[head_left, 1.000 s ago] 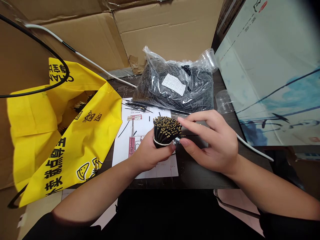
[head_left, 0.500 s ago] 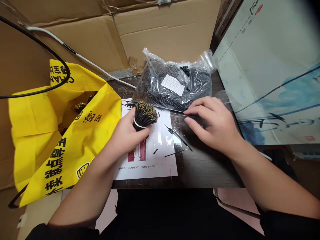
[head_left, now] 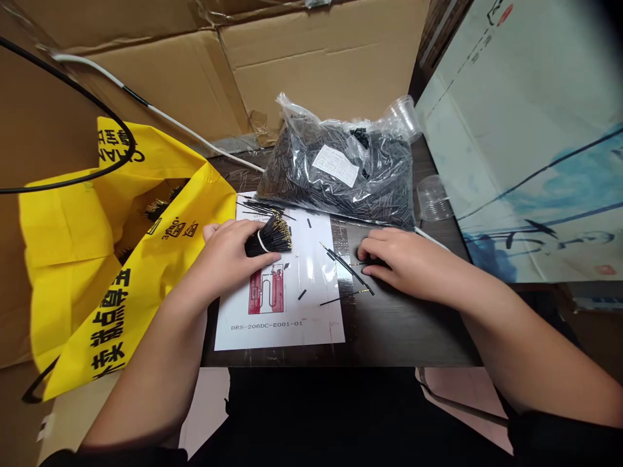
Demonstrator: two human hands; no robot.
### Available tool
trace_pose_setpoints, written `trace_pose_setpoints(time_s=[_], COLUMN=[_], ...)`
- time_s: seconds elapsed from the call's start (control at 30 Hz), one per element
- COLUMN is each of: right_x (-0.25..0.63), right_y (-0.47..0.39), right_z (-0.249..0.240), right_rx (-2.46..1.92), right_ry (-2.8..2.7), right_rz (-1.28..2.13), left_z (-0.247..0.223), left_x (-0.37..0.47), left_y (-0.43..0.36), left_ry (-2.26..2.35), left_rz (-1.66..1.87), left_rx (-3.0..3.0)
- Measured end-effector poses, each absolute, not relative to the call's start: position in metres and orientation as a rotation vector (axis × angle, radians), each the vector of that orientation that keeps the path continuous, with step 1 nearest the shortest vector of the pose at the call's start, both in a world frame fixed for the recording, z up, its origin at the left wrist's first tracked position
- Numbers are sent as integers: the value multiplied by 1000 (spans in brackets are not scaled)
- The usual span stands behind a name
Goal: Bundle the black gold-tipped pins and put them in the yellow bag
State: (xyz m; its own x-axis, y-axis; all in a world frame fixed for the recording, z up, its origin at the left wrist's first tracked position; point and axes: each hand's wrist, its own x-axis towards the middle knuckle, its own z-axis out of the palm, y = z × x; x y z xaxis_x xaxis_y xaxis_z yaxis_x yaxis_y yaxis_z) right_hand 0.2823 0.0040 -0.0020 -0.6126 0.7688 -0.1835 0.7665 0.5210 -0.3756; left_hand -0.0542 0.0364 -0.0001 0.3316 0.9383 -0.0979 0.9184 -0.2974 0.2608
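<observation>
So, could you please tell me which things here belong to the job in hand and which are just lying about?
Seemingly in use: banded bundle in the left hand; loose sticks by the right hand; probably the yellow bag, holding similar pieces; perhaps printed sheet and clear bag.

Seemingly lying about: plastic cups; white cable.

brown cardboard wall [head_left: 321,58] behind, dark glossy tabletop [head_left: 413,334], pale panel [head_left: 530,97] with blue brushwork at right

A dark wood-grain table [head_left: 409,331] stretches before you, a printed sheet [head_left: 292,338] lying under your left fingers [head_left: 246,228]. Loose black rods [head_left: 349,268] rest just left of your right fingers [head_left: 376,251], while a clear bag of short black tubes [head_left: 311,191] and a transparent cup [head_left: 435,198] lie beyond them.
</observation>
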Motion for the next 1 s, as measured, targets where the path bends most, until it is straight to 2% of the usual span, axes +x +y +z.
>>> trace_pose_setpoints(time_s=[0.17,0.23,0.43,0.57,0.73,0.83,1.0], right_x=[288,288,277,257,240,241,244], right_y=[3,2,0,-8,-16,-11,5], right_z=[-6,-7,3,2,-13,-17,-25], right_rx=[-1491,-1473,-1319,-1108,-1015,-965,-992], right_ry=[-2723,-2729,-2379,-1959,-1721,-1784,-2243], right_rz=[680,635,763,906,871,805,464], left_z=[8,15,39,32,5,-4,-11], left_x=[-65,-65,-23,25,48,41,27], left_y=[33,30,1,-15,-8,-7,-9], left_ry=[1621,1620,1519,1165,1055,1029,964], left_rz=[132,243,1109,944,1091,1185,1192], left_rx=[2395,2430,2263,2132,1869,1776,1625])
